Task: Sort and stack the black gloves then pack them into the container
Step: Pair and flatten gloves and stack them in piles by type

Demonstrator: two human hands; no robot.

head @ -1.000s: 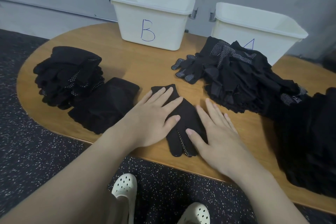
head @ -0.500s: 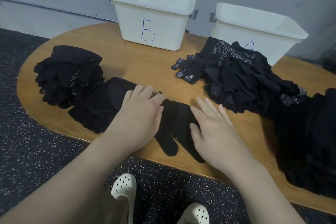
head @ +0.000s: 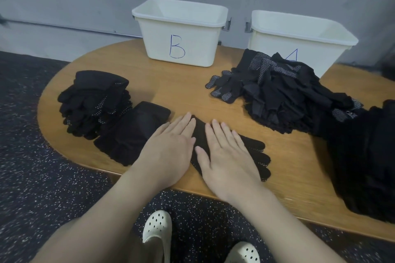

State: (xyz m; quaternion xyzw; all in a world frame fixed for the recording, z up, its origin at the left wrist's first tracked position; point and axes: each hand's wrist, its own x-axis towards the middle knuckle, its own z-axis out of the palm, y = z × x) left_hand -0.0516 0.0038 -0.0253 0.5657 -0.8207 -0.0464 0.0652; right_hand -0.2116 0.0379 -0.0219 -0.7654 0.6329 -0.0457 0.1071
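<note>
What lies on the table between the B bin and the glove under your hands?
In the head view, only bare wooden table lies between the B bin and the glove pressed flat under both hands; the glove piles sit off to either side.

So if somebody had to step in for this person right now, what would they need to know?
Left hand: flat, fingers straight, pressing the near glove on the table.
Right hand: flat on the same glove, whose fingertips stick out to the right.
Where things are: two sorted stacks at left, a dotted one and a plain one. An unsorted heap lies at right in front of bin A, with more dark gloves at the far right.
Done: two stacks begun.
Left: add this glove to a stack, sort the heap, pack. No gloves show in bin B from here.
</note>
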